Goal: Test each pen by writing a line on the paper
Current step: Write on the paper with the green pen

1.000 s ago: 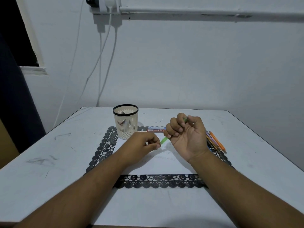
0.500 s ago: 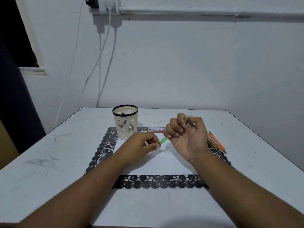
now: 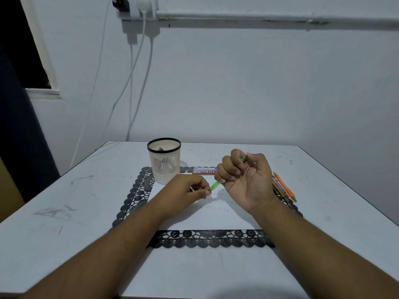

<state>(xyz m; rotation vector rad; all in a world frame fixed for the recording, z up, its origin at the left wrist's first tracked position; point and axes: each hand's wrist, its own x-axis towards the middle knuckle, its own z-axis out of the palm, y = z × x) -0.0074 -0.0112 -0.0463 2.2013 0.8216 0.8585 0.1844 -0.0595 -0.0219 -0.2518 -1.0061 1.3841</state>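
So the right hand (image 3: 246, 178) is turned palm-up with its fingers curled around a green pen (image 3: 215, 186), which it holds just above the paper (image 3: 216, 219), while the left hand (image 3: 190, 188) pinches the pen's lower end between thumb and fingertips. My guess is it's pulling a cap off or pushing one back on, but that end is too small to tell which. The paper sits on a black lace mat (image 3: 207, 239) on the table (image 3: 64, 212), and there are some faint marks on it below the hands, so a few pens look tested already, though I can't read them well. More pens (image 3: 285, 188) lie in a bunch at the right edge of the mat, partly behind the right wrist, and the mesh cup (image 3: 164, 161) at the back seems to hold something too. Looks like mid-task to me: this green one is in hand, and the pile on the right is probably still to go.
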